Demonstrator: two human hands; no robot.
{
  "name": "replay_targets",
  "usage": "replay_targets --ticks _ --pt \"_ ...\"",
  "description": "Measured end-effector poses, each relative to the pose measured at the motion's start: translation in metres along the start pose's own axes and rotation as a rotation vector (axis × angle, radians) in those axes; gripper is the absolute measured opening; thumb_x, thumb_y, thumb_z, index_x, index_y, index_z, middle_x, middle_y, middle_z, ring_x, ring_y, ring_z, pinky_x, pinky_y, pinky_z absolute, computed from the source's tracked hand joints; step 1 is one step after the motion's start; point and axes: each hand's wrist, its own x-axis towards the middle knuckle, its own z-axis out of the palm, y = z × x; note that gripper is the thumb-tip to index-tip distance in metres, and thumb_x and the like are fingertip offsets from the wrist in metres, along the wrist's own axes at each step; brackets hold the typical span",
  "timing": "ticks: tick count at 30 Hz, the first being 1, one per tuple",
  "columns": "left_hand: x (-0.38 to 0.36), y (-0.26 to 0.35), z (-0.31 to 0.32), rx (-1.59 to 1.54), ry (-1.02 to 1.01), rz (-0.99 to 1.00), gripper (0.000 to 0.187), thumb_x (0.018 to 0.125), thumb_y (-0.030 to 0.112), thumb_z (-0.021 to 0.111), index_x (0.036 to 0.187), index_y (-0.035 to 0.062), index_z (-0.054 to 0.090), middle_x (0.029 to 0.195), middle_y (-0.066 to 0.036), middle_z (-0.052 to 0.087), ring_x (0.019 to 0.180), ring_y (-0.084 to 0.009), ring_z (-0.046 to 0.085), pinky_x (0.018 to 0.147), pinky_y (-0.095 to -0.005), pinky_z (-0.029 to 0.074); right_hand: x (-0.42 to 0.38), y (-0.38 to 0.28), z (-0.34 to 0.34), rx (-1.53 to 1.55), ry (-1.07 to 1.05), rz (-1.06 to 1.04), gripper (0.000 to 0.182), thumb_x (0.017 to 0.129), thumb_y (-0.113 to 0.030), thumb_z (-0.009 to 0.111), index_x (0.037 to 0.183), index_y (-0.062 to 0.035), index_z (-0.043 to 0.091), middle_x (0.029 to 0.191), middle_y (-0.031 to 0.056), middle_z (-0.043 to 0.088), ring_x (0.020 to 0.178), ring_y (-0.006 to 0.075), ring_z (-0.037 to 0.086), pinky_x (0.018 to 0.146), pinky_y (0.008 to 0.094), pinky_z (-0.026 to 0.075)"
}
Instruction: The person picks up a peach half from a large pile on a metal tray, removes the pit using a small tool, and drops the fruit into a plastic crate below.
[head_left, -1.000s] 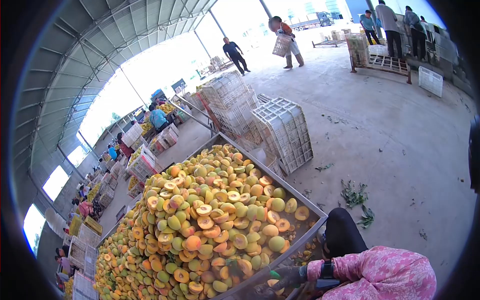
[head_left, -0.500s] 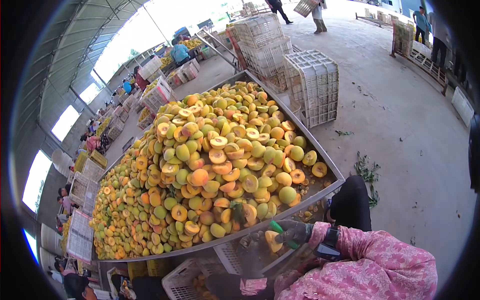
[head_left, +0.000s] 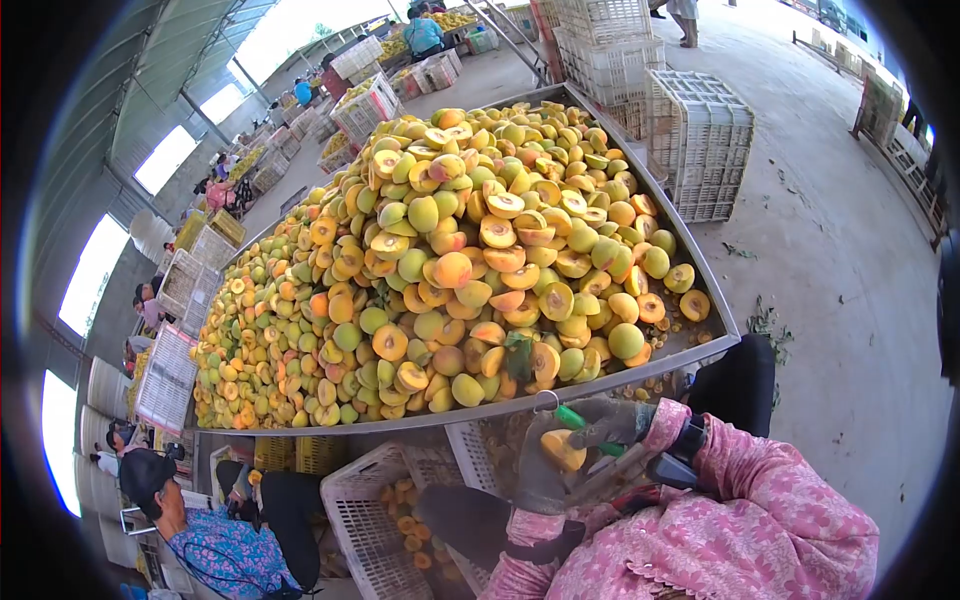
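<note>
Both my hands wear dark grey gloves, close together below the near edge of a metal-rimmed table [head_left: 420,424] heaped with halved and whole peaches [head_left: 400,290]. My left hand [head_left: 543,470] is closed round a yellow-orange peach piece [head_left: 565,450]. In my right hand [head_left: 612,422] is a green-handled tool [head_left: 572,417] with a metal ring at its end, right beside the fruit. A white crate [head_left: 365,510] with some peach halves in it stands below and to the left of my hands.
Stacked white crates [head_left: 700,145] stand beyond the table's right corner. A co-worker in a blue patterned shirt [head_left: 230,550] sits at the lower left. My dark-clothed knee [head_left: 735,385] is near the right corner. Leaves [head_left: 765,325] lie on the floor.
The view has swung left and down, so the table sits further right and higher, and the co-worker shows more fully. My left hand is now round the peach piece beside the green-handled tool.
</note>
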Motion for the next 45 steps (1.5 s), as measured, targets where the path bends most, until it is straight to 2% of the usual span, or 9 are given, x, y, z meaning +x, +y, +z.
replay_targets --ticks 3,5,9,11,20,26,35,37,45 --pt "0.004 0.046 0.006 0.051 0.125 0.051 0.043 0.073 0.017 0.069 0.107 0.0007 0.046 0.098 -0.009 0.057 0.096 -0.0251 0.057 0.086 -0.032 0.045 0.004 0.007 -0.004 -0.065 0.107 0.054 0.036 0.085 -0.017 0.059 0.119 -0.0047 0.053 0.114 0.0078 0.056 0.103 0.0192 0.053 0.091 0.0341 0.042" --pt "0.014 0.079 0.007 -0.087 -0.014 -0.145 0.046 0.072 0.018 0.071 0.108 0.0004 0.049 0.103 -0.011 0.056 0.098 -0.0261 0.056 0.087 -0.032 0.044 0.011 0.002 -0.011 -0.87 0.201 0.086 0.035 0.084 -0.018 0.059 0.116 -0.0065 0.054 0.105 0.0128 0.06 0.096 0.0255 0.058 0.082 0.0367 0.045" --pt "0.006 0.049 -0.002 0.405 0.067 0.069 0.045 0.078 0.027 0.064 0.111 0.0004 0.05 0.11 -0.014 0.055 0.102 -0.0287 0.054 0.089 -0.037 0.045 0.003 -0.014 -0.007 -0.824 0.271 0.077 0.034 0.082 -0.017 0.057 0.114 -0.0074 0.054 0.097 0.0148 0.06 0.086 0.0286 0.061 0.074 0.0376 0.048" --pt "0.007 0.033 -0.004 -1.463 0.251 -0.465 0.051 0.083 0.037 0.055 0.118 0.0013 0.048 0.115 -0.016 0.052 0.106 -0.0309 0.051 0.091 -0.0432 0.044 -0.008 0.002 -0.017 -0.865 0.298 0.089 0.035 0.082 -0.017 0.056 0.116 -0.0069 0.052 0.098 0.0152 0.06 0.086 0.0289 0.061 0.073 0.0379 0.048" --pt "0.004 0.011 -0.016 -1.494 0.308 -0.442 0.054 0.083 0.041 0.051 0.119 0.0021 0.048 0.12 -0.019 0.049 0.108 -0.0325 0.05 0.094 -0.0471 0.041 -0.035 0.026 -0.003 -0.335 0.202 0.155 0.041 0.079 -0.017 0.061 0.115 -0.0047 0.048 0.102 0.0147 0.056 0.092 0.0312 0.056 0.08 0.0384 0.044" --pt "-0.005 -0.005 -0.016 -0.897 0.285 -0.199 0.044 0.09 0.031 0.041 0.121 0.0 0.044 0.125 -0.022 0.047 0.111 -0.0312 0.049 0.097 -0.0453 0.04 -0.021 -0.025 0.025 -0.969 -0.086 0.242 0.053 0.076 -0.019 0.065 0.123 -0.0053 0.043 0.109 0.017 0.053 0.094 0.0292 0.056 0.081 0.0382 0.044" --pt "-0.005 0.018 -0.01 -1.373 0.35 -0.272 0.047 0.089 0.036 0.041 0.12 0.0005 0.045 0.122 -0.019 0.049 0.11 -0.0345 0.047 0.098 -0.0458 0.038 -0.016 -0.011 0.052 -0.548 0.041 0.013 0.048 0.089 -0.024 0.053 0.128 -0.0031 0.036 0.108 0.0169 0.056 0.09 0.0272 0.059 0.074 0.0385 0.049" --pt "-0.004 0.016 -0.008 -1.394 0.376 -0.253 0.047 0.089 0.036 0.041 0.119 0.0004 0.045 0.122 -0.02 0.049 0.11 -0.0345 0.047 0.099 -0.0463 0.037 -0.012 -0.019 0.055 -0.559 0.126 0.372 0.048 0.087 -0.028 0.057 0.122 -0.0019 0.038 0.101 0.0178 0.058 0.088 0.0316 0.06 0.073 0.0405 0.049" --pt "-0.002 0.022 -0.003 -1.392 0.411 -0.213 0.047 0.088 0.036 0.042 0.118 -0.0005 0.046 0.12 -0.021 0.05 0.11 -0.0336 0.047 0.1 -0.0472 0.037 -0.014 0.007 0.054 -0.974 0.159 0.249 0.046 0.081 -0.028 0.059 0.113 0.0 0.04 0.088 0.0204 0.06 0.08 0.0384 0.06 0.066 0.0456 0.048"
